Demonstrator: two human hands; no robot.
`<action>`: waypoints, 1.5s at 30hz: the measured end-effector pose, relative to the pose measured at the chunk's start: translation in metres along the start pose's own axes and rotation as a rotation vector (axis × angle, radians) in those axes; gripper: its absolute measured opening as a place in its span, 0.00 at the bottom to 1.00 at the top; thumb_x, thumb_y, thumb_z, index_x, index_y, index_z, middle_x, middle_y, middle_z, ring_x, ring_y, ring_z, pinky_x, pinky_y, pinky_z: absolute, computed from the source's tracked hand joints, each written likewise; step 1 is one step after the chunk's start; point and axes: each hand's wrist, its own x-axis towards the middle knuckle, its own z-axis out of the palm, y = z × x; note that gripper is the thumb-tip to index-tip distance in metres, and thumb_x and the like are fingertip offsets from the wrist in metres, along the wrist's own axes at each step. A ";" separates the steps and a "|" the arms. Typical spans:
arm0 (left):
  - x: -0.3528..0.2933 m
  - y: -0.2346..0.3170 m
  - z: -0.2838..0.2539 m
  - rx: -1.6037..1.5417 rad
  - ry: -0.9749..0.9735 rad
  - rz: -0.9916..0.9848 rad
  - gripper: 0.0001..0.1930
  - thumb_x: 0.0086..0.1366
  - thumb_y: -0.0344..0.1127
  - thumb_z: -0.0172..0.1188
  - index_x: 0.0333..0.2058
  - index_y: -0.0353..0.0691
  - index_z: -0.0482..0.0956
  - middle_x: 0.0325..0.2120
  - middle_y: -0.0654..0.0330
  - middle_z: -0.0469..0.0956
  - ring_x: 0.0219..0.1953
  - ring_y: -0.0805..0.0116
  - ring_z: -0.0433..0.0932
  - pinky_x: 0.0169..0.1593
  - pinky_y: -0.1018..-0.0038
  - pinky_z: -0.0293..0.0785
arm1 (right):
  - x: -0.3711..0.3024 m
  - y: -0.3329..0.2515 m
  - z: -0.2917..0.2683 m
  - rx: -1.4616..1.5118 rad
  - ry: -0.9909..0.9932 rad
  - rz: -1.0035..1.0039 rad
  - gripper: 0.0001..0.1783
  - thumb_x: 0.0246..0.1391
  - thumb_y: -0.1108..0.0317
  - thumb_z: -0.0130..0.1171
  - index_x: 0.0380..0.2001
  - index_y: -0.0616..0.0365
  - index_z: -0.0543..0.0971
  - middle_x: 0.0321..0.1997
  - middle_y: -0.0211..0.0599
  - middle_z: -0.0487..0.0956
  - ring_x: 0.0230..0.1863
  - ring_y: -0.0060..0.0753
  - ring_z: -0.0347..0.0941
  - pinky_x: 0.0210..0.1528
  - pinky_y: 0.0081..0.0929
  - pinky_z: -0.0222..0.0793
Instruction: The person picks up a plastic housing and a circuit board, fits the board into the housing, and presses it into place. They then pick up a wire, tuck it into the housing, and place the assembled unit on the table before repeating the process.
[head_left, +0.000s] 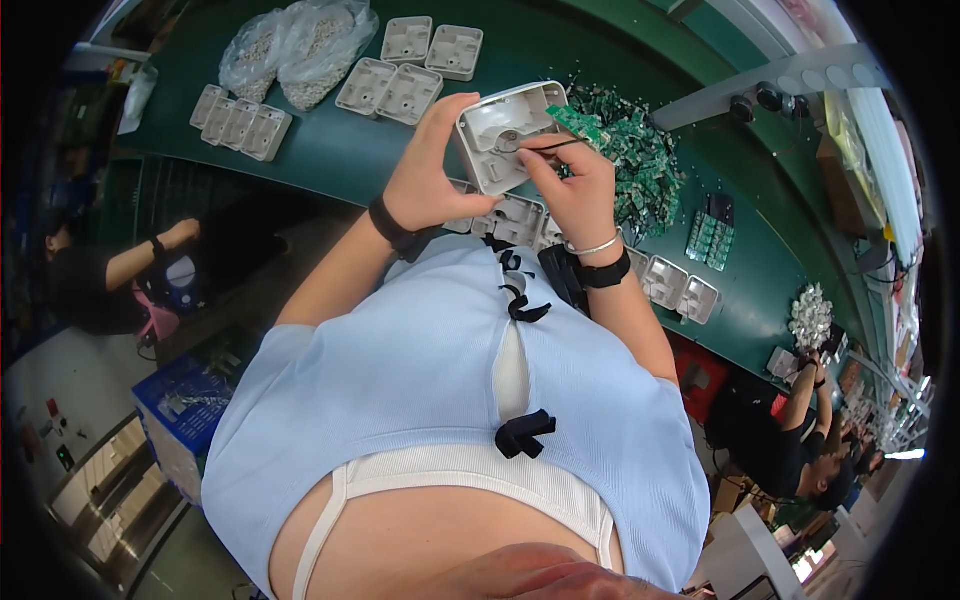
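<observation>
My left hand [432,172] grips a white plastic housing [492,118] by its left side, raised above the near table edge with its open face toward me. Inside the housing is a round feature near the middle. My right hand [578,195] reaches to its right part, thumb and forefinger pinched on a thin black wire [560,146]. A green circuit board [578,124] sits just above those fingers; whether the wire joins it, I cannot tell. More white housings [512,218] lie below my hands, partly hidden.
A heap of green circuit boards with wires [640,165] lies right of my hands. White housings [408,92] and clear bags of small parts [318,55] stand on the green table [330,150] to the left. A metal post [770,85] crosses the far right. Co-workers sit at both sides.
</observation>
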 end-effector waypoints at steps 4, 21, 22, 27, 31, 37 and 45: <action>-0.001 0.001 0.000 0.067 0.012 0.035 0.53 0.40 0.37 0.78 0.66 0.38 0.60 0.62 0.46 0.64 0.64 0.47 0.66 0.67 0.61 0.63 | 0.004 -0.006 0.002 -0.145 0.026 -0.068 0.07 0.52 0.75 0.69 0.36 0.61 0.85 0.36 0.38 0.87 0.32 0.29 0.82 0.38 0.21 0.75; -0.008 -0.008 0.004 -0.198 -0.057 -0.095 0.54 0.42 0.32 0.77 0.68 0.40 0.56 0.64 0.50 0.60 0.57 0.57 0.73 0.55 0.67 0.77 | 0.001 0.003 -0.008 -0.406 0.069 -0.210 0.10 0.46 0.74 0.71 0.34 0.58 0.83 0.36 0.36 0.82 0.40 0.41 0.77 0.42 0.32 0.72; -0.007 -0.008 0.002 -0.213 -0.081 -0.094 0.54 0.42 0.32 0.77 0.68 0.41 0.56 0.64 0.50 0.60 0.57 0.57 0.73 0.55 0.67 0.77 | 0.000 0.002 -0.008 -0.299 0.166 -0.144 0.11 0.45 0.75 0.71 0.35 0.58 0.83 0.37 0.36 0.82 0.40 0.40 0.77 0.42 0.33 0.72; -0.007 -0.005 -0.004 -0.221 -0.168 -0.113 0.53 0.42 0.31 0.77 0.68 0.42 0.57 0.64 0.51 0.60 0.59 0.57 0.72 0.57 0.66 0.77 | 0.007 0.009 -0.020 -0.337 0.120 -0.273 0.16 0.41 0.77 0.71 0.38 0.57 0.82 0.40 0.35 0.83 0.43 0.40 0.78 0.46 0.36 0.73; -0.011 -0.008 -0.006 -0.206 -0.124 -0.170 0.53 0.42 0.32 0.77 0.67 0.41 0.56 0.63 0.50 0.60 0.61 0.55 0.71 0.58 0.66 0.76 | 0.011 -0.002 -0.023 -0.346 0.087 -0.563 0.18 0.40 0.77 0.71 0.38 0.56 0.82 0.40 0.36 0.82 0.44 0.41 0.78 0.46 0.36 0.72; -0.018 -0.014 -0.002 0.035 -0.022 -0.046 0.54 0.42 0.33 0.77 0.67 0.40 0.54 0.62 0.48 0.60 0.62 0.53 0.69 0.60 0.65 0.73 | 0.003 -0.019 -0.012 -0.444 -0.186 -0.630 0.18 0.40 0.76 0.72 0.38 0.56 0.83 0.39 0.37 0.82 0.42 0.43 0.77 0.45 0.38 0.71; -0.030 -0.018 -0.005 -0.106 0.029 -0.133 0.55 0.43 0.28 0.75 0.69 0.40 0.51 0.64 0.51 0.61 0.65 0.59 0.67 0.64 0.64 0.71 | -0.005 -0.005 -0.001 -0.361 -0.373 -0.496 0.14 0.44 0.74 0.71 0.36 0.55 0.83 0.38 0.35 0.81 0.42 0.43 0.77 0.47 0.38 0.72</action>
